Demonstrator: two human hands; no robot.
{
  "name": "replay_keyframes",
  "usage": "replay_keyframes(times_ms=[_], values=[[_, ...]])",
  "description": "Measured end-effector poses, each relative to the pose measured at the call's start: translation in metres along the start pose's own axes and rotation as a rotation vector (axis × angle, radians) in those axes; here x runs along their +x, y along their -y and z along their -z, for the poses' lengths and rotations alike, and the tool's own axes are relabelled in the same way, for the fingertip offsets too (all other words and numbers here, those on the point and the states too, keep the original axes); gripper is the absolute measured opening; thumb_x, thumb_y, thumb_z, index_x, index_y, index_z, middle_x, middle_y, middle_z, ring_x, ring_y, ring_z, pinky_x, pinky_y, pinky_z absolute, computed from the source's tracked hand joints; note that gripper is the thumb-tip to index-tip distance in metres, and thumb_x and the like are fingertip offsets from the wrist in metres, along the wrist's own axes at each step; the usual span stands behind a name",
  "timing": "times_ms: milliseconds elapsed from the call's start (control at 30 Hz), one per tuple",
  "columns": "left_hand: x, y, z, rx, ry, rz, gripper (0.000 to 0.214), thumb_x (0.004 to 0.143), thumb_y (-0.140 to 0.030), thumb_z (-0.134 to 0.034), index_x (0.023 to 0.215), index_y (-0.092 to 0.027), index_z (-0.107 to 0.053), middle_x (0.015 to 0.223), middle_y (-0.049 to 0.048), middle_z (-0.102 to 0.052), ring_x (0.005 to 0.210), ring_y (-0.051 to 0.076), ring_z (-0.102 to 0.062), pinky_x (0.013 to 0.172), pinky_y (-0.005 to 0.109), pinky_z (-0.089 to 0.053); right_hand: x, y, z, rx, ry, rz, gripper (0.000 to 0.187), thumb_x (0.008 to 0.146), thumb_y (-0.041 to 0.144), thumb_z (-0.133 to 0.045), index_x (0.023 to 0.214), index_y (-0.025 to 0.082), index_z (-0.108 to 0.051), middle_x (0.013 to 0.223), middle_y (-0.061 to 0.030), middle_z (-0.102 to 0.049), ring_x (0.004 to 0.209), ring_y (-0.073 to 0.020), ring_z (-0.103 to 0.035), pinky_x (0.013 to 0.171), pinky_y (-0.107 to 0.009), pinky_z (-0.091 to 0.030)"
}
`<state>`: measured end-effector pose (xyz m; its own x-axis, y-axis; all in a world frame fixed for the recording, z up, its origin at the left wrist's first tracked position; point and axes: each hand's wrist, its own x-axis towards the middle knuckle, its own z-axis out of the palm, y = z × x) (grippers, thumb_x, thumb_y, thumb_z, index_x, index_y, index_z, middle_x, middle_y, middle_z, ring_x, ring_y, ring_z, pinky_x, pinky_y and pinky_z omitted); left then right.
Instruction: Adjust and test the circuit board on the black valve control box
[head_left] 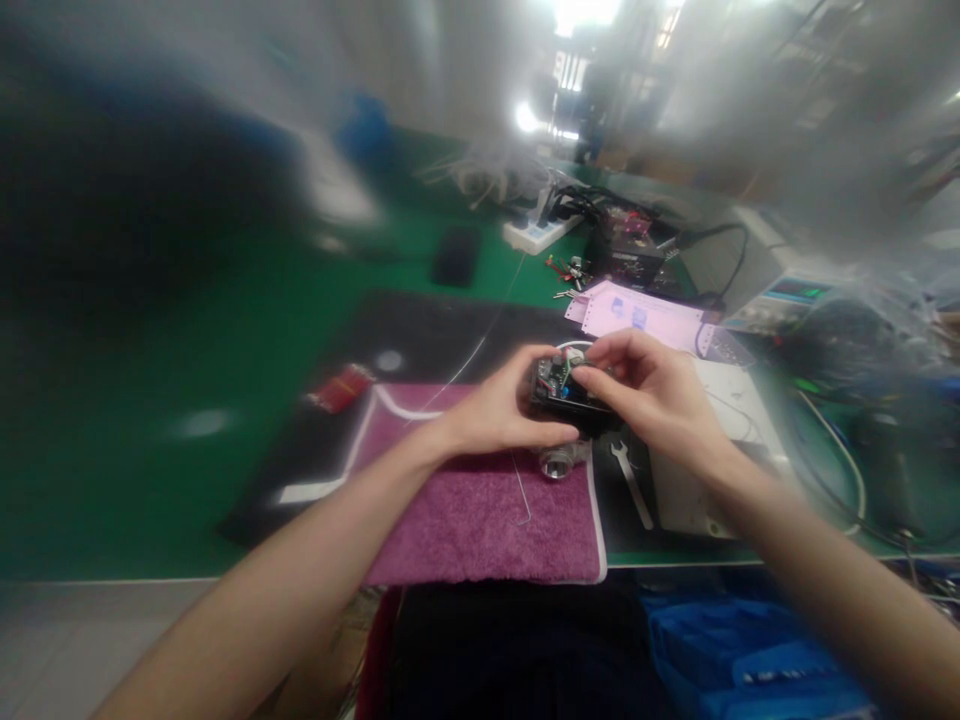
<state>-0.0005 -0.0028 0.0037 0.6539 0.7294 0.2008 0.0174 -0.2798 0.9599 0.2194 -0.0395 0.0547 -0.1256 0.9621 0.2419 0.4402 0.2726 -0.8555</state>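
Both hands on one small black box-shaped module w/ exposed circuit board [562, 388], held just above purple terry towel [480, 515], near its far right corner. Left hand [501, 410]: fingers [541, 434] clenched round module's left side + underside. Right hand [656, 392]: thumb + forefinger pinched at board's top right edge; exact part pinched too small to tell. Small shiny metal cylinder [559, 462] lies on towel below module. Flat silver wrench [631, 482] on black mat [420, 330], just right of towel. Green counter [150, 480] under all; white power strip [536, 232] far back.
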Motion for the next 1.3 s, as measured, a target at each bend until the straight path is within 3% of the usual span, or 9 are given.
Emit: replay_keyframes(times_ms=[267, 500, 767, 1033, 1200, 1300], values=[[0.001, 0.004, 0.001, -0.042, 0.012, 0.013, 0.086, 0.077, -0.039, -0.090, 0.146, -0.021, -0.041, 0.139, 0.0122, -0.062, 0.128, 0.029, -0.063, 0.110, 0.046, -0.051, 0.002, 0.001, 0.006, -0.010, 0.069, -0.028, 0.032, 0.093, 0.046, -0.077, 0.110, 0.018, -0.071, 0.101, -0.0032, -0.072, 0.088, -0.0167, -0.068, 0.072, -0.029, -0.051], [0.002, 0.008, 0.001, -0.076, 0.007, 0.022, 0.088, 0.076, -0.040, -0.091, 0.146, -0.022, -0.041, 0.140, 0.0116, -0.061, 0.128, 0.029, -0.063, 0.110, 0.045, -0.052, 0.001, 0.006, 0.013, -0.022, 0.152, -0.032, 0.031, 0.096, 0.039, -0.073, 0.119, 0.019, -0.071, 0.114, -0.0040, -0.072, 0.102, -0.0196, -0.069, 0.090, -0.035, -0.055], [0.003, 0.008, 0.001, -0.093, 0.005, 0.031, 0.087, 0.075, -0.040, -0.091, 0.145, -0.022, -0.043, 0.141, 0.0124, -0.060, 0.130, 0.031, -0.062, 0.112, 0.049, -0.050, 0.002, 0.003, 0.012, -0.065, 0.138, -0.048, 0.030, 0.094, 0.038, -0.072, 0.118, 0.021, -0.072, 0.110, -0.0029, -0.072, 0.098, -0.0218, -0.069, 0.083, -0.037, -0.055], [-0.001, 0.006, 0.002, -0.105, 0.047, 0.032, 0.093, 0.074, -0.038, -0.092, 0.148, -0.024, -0.038, 0.148, 0.0143, -0.056, 0.139, 0.034, -0.056, 0.119, 0.053, -0.045, 0.001, 0.007, 0.011, -0.060, 0.162, -0.022, 0.028, 0.093, 0.036, -0.074, 0.117, 0.021, -0.072, 0.107, -0.0008, -0.073, 0.088, -0.0148, -0.068, 0.075, -0.030, -0.052], [-0.002, 0.004, 0.004, -0.134, 0.076, 0.036, 0.097, 0.073, -0.037, -0.093, 0.149, -0.025, -0.035, 0.152, 0.0160, -0.053, 0.145, 0.036, -0.052, 0.119, 0.054, -0.045, -0.002, 0.013, 0.014, -0.088, 0.190, -0.012, 0.025, 0.093, 0.035, -0.077, 0.115, 0.024, -0.074, 0.111, 0.0014, -0.073, 0.093, -0.0146, -0.068, 0.079, -0.029, -0.053], [-0.002, 0.003, 0.004, -0.160, 0.090, 0.038, 0.097, 0.073, -0.036, -0.093, 0.149, -0.025, -0.034, 0.152, 0.0163, -0.053, 0.144, 0.036, -0.053, 0.119, 0.055, -0.045, -0.003, 0.013, 0.015, -0.112, 0.187, -0.017, 0.027, 0.091, 0.034, -0.080, 0.115, 0.025, -0.075, 0.106, 0.0024, -0.073, 0.086, -0.0135, -0.067, 0.075, -0.029, -0.051]])
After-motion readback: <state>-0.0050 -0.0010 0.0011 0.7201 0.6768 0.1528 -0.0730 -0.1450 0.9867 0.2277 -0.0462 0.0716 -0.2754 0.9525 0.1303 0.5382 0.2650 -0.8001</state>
